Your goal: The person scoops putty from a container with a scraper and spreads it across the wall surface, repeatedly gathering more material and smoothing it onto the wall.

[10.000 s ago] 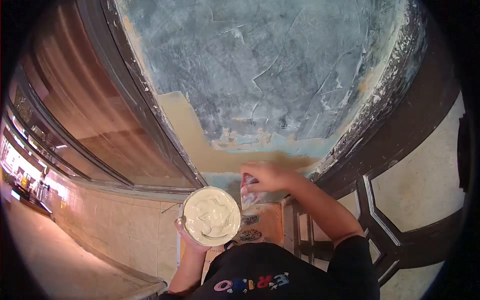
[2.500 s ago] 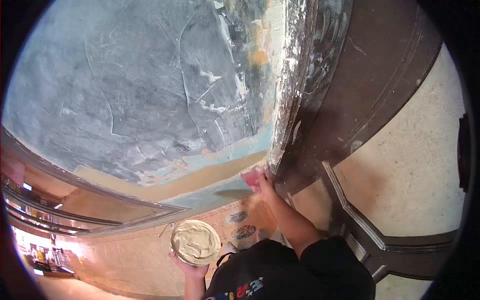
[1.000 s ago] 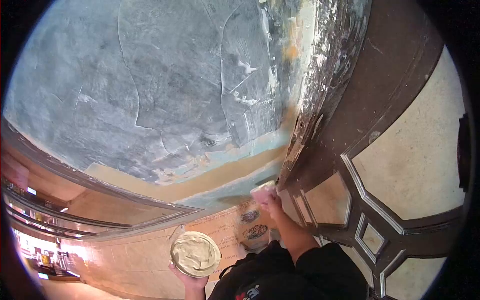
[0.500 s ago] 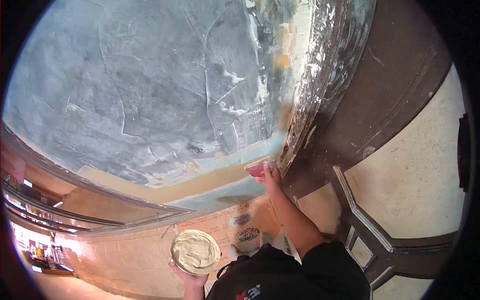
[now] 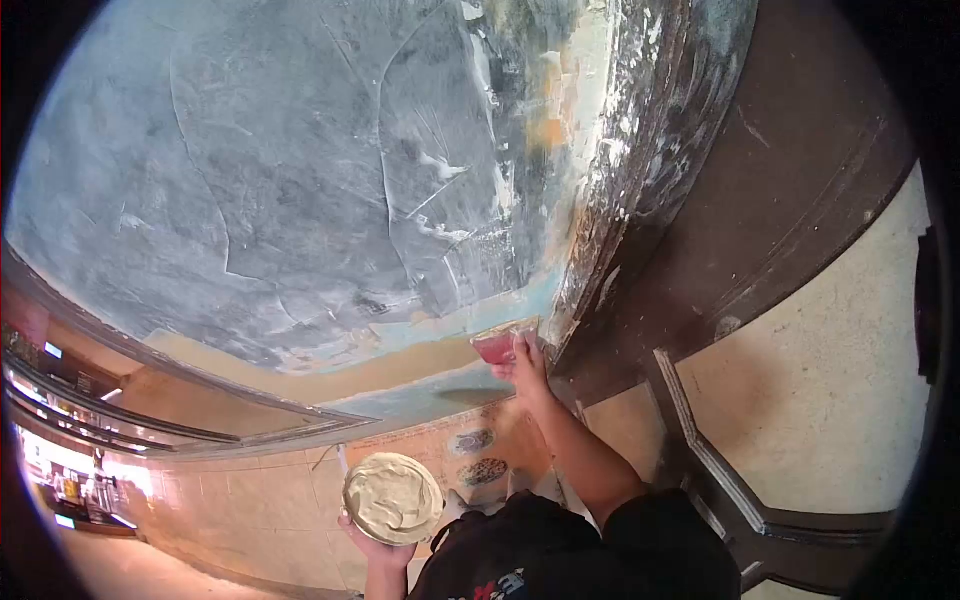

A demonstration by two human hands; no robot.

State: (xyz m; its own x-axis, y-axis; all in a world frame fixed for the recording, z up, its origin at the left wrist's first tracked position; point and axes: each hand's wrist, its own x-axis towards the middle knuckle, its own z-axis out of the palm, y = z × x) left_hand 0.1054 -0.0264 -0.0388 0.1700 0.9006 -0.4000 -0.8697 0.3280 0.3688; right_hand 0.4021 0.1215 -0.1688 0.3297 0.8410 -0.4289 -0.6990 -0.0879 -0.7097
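Note:
My right hand [image 5: 528, 370] grips a red, flat spreader [image 5: 496, 348], its pale edge up against the wall close to the corner by the frame. A smooth tan band of filler [image 5: 400, 376] runs along the wall's lower part, left of the spreader. Low in front of my body, my left hand [image 5: 383, 553] supports a round tub [image 5: 348, 492] from beneath and the side. Creamy beige filler [image 5: 395, 498] with swirled ridges fills it up to the rim. The wall [image 5: 290, 190] above is blue-grey and patchy, with raised seams and white smears.
A dark frame [image 5: 640, 200] with flaking white paint borders the wall on the right. Brown and cream panelling [image 5: 800, 400] continues beyond it. An orange printed sheet [image 5: 430, 440] lies below, near my feet. Bottles and a lit counter [image 5: 85, 490] show at far left.
The view has shifted slightly, so the wall appears further left. The spreader's red face now shows more, and my right hand sits a little lower left in view. Both hands keep their holds.

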